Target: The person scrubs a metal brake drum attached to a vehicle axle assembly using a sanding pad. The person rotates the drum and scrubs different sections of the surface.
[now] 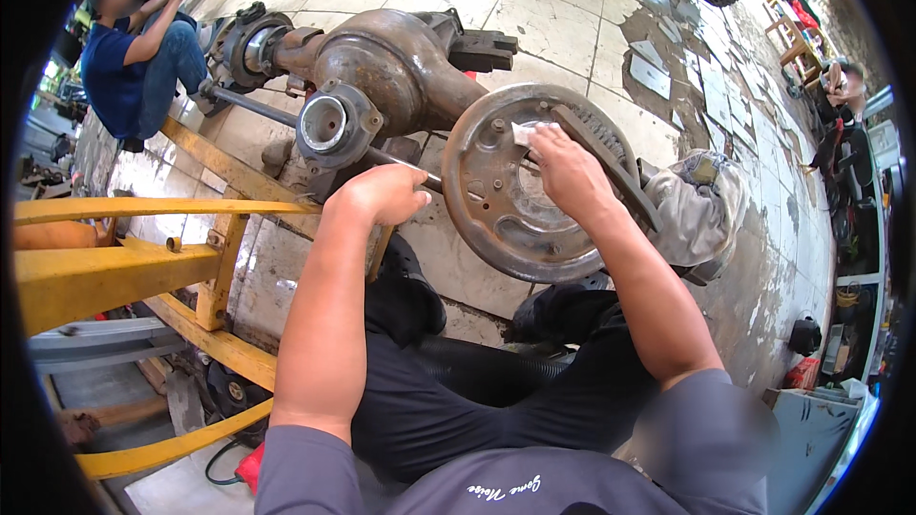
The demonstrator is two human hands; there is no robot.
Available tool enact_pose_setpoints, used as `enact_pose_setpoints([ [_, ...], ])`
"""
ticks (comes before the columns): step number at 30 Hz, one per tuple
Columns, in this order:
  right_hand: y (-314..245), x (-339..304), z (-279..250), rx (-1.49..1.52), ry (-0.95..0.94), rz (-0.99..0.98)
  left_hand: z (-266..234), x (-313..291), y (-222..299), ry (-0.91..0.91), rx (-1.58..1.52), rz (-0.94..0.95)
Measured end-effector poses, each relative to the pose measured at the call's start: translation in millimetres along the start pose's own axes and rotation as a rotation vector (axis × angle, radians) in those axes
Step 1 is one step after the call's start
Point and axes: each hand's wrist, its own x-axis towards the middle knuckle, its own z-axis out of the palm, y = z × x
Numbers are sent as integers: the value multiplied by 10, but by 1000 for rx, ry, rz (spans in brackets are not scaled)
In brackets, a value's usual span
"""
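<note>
My right hand (572, 172) presses a small white piece of paper or cloth (523, 133) against the face of a rusty round brake backing plate (482, 219). Its fingers are closed on that piece. A curved brake shoe (603, 157) is mounted on the plate's right side, beside my wrist. Left of the plate, my left hand (382, 193) is loosely curled, with thumb and forefinger apart. Its fingertips overlap a steel shaft (434, 181); contact is unclear. Just beyond it is a flanged hub (329, 124). The axle housing (377, 62) bulges behind, brown and rusty.
A yellow metal frame (134, 272) stands close on my left. At the far left a person (143, 52) in blue crouches by the axle's other end. A grey cloth-like bundle (701, 205) sits right of the plate. Broken tiles (649, 76) lie on the floor beyond.
</note>
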Motion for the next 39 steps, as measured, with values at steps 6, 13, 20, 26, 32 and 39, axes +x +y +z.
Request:
enact_pose_setpoints([
  [6,-156,-37,28,-42,-127,19,23,18,-48,17,6,18],
  [13,-172,-122,141,-259,-194,-29,40,32,-78,18,19,7],
  [20,-226,-117,275,-275,-164,-26,5,-5,22,-37,12,-46],
  [26,-136,-30,303,-268,-118,-79,-122,-128,155,12,-20,-13],
  [32,-243,-78,306,-265,-208,-8,-92,-216,118,-51,3,-29],
  [39,-243,-126,248,-287,-271,-36,-141,-251,119,-80,8,-41],
])
